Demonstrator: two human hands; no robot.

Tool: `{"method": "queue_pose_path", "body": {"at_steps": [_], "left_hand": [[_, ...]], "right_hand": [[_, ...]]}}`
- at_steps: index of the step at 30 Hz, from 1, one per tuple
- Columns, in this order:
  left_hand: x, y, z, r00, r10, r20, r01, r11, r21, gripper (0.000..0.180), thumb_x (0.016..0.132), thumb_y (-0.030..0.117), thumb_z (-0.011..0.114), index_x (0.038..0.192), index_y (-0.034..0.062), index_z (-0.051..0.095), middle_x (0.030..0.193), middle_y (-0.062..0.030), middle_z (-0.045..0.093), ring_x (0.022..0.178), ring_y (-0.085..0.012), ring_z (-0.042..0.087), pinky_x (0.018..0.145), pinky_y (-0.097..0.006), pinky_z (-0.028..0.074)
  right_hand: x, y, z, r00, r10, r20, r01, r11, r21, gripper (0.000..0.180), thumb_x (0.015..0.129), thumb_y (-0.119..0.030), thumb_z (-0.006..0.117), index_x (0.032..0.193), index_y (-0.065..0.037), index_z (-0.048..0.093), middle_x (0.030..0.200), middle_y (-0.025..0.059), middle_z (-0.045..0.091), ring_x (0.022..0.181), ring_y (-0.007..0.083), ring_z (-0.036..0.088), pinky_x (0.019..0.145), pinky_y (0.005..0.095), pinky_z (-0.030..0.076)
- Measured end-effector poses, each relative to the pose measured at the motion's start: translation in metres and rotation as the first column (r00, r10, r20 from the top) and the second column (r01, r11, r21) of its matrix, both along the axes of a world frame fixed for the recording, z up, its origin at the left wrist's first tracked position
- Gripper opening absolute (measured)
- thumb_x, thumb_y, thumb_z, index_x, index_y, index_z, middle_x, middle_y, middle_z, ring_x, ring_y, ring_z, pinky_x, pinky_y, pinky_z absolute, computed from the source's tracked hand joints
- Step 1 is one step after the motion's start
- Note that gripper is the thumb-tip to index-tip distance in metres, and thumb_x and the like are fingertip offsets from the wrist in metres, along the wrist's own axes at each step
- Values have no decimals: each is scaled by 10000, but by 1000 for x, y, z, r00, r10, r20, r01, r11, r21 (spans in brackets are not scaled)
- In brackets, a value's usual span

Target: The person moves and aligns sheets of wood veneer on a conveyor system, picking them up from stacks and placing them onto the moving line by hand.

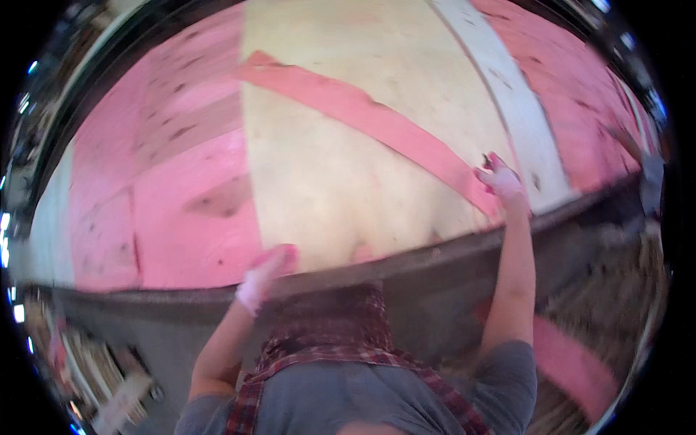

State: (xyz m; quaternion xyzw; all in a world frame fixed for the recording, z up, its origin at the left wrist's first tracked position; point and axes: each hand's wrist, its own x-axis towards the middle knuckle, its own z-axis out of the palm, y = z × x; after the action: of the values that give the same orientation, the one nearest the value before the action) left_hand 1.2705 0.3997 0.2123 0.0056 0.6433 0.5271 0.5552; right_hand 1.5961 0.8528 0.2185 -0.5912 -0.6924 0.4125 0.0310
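Note:
A narrow pink strip (377, 119), looking like thin wood veneer, lies slantwise across a pale cream sheet (319, 181). My right hand (502, 180), in a white and pink glove, is at the strip's near right end. Its fingers are bent around a small dark thing too small to name; whether the hand also touches the strip I cannot tell. Near the front edge of the table, beside the pale sheet's lower left corner, is my left hand (267, 275). It is gloved too and smeared by motion, so its fingers do not show clearly.
Pink knotty sheets (192, 174) cover the left of the table; a whitish strip (533, 123) and more pink sheet (580, 94) lie right. The table's dark edge (435, 254) runs before me. Another person's arm (625, 141) reaches in at right. A pink piece (576, 366) lies below.

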Motion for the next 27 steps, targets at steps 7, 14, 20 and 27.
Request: {"method": "queue_pose_path", "body": {"at_steps": [7, 14, 20, 27], "left_hand": [[103, 4, 12, 988, -153, 4, 153, 988, -1, 365, 884, 228, 560, 1179, 14, 535, 1110, -66, 596, 1031, -133, 548, 941, -260, 398], [107, -10, 33, 994, 22, 109, -35, 992, 120, 475, 886, 313, 549, 1254, 27, 457, 1152, -51, 544, 1067, -118, 481, 926, -251, 376], [121, 8, 3, 930, -198, 309, 127, 963, 236, 596, 882, 321, 555, 1352, 41, 319, 1229, -34, 489, 1122, -112, 445, 958, -249, 345], [89, -20, -52, 920, -151, 360, 24, 942, 334, 324, 874, 235, 539, 1086, -11, 536, 1020, -111, 599, 889, -215, 598, 755, -328, 504]], "right_hand": [[-65, 46, -85, 810, 441, 387, -483, 876, 12, 562, 705, -162, 659, 1192, 9, 436, 1032, 127, 580, 847, 167, 582, 689, 275, 482], [-20, -57, -39, 898, 47, -437, -184, 944, -275, 177, 757, -10, 654, 866, -51, 520, 655, 13, 539, 472, 77, 463, 377, 210, 348], [-96, -212, 10, 756, -348, -555, -64, 803, -592, 102, 797, -94, 627, 874, -110, 561, 610, -57, 469, 438, 40, 385, 376, 187, 289], [-104, -341, 34, 566, -265, -781, 277, 953, -122, 283, 888, -284, 516, 1039, -46, 542, 801, 34, 600, 611, 100, 562, 542, 264, 483]]}}
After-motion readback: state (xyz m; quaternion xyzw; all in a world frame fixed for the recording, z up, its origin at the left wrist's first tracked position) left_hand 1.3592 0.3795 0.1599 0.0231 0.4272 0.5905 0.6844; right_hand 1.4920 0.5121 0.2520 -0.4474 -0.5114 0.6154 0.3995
